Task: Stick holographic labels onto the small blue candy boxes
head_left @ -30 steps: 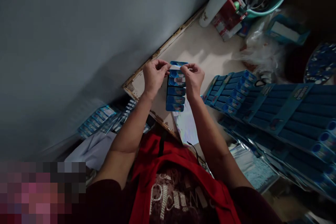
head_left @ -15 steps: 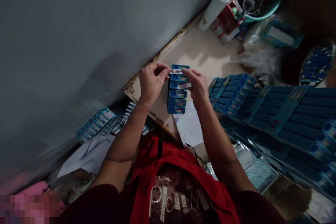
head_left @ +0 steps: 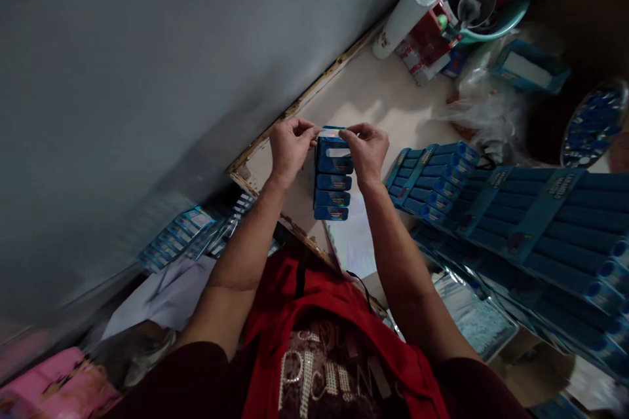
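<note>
Left hand (head_left: 292, 147) and right hand (head_left: 367, 147): fingers pinching opposite ends of pale strip (head_left: 331, 133); blue boxes (head_left: 334, 182) between and below fingers. Step, apparently: strip alignment. Next likely needs even tension.

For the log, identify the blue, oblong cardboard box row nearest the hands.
The blue row between the left hand and right hand; other rows lie farther outward.
</note>
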A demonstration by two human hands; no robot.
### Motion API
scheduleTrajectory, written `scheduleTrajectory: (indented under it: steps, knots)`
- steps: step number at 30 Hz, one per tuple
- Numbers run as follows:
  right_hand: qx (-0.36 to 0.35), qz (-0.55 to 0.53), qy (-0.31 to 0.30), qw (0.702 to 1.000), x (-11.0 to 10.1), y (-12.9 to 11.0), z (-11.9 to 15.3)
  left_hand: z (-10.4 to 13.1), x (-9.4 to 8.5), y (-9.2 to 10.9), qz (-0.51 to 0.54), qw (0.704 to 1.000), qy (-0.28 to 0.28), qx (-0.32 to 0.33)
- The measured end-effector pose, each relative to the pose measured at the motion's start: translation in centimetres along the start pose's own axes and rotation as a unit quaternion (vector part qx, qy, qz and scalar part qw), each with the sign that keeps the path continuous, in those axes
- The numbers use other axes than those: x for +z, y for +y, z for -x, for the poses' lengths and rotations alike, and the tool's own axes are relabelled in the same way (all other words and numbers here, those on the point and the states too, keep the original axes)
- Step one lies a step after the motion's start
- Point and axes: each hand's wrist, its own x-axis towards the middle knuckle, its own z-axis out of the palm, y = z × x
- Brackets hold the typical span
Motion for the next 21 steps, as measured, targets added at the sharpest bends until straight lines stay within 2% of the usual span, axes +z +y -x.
scheduleTrajectory:
  steps: [3,10,12,15,18,19,21]
  knots:
    - [0.008,0.013,0.047,0.999,0.2,-0.2,-0.4,-0.5,-0.1,0.1,0.0,1.0,-0.007,-0.008]
    - [0.029,0.057,0.056,0.996,0.6,-0.6,-0.4,-1.1,0.1,-1.0,0.016,0.999,-0.012,-0.026]
    - [0.031,0.09,0.05,0.994,0.5,-0.8,-0.7,-1.7,0.2,-1.7,0.038,0.997,-0.027,-0.056]
    - [0.037,0.132,0.033,0.99,0.4,-0.5,-1.3,-2.8,0.8,-3.1,0.094,0.98,-0.063,-0.166]
    - [0.026,0.125,0.04,0.991,0.3,0.6,-1.9,-3.6,1.8,-4.7,0.113,0.958,-0.07,-0.253]
    - [0.021,0.107,0.045,0.993,0.3,0.9,-1.9,-3.7,2.0,-5.2,0.1,0.959,-0.065,-0.256]
    - [0.023,0.043,0.048,0.998,0.1,1.3,-1.6,-3.2,2.1,-5.6,0.057,0.973,-0.029,-0.22]
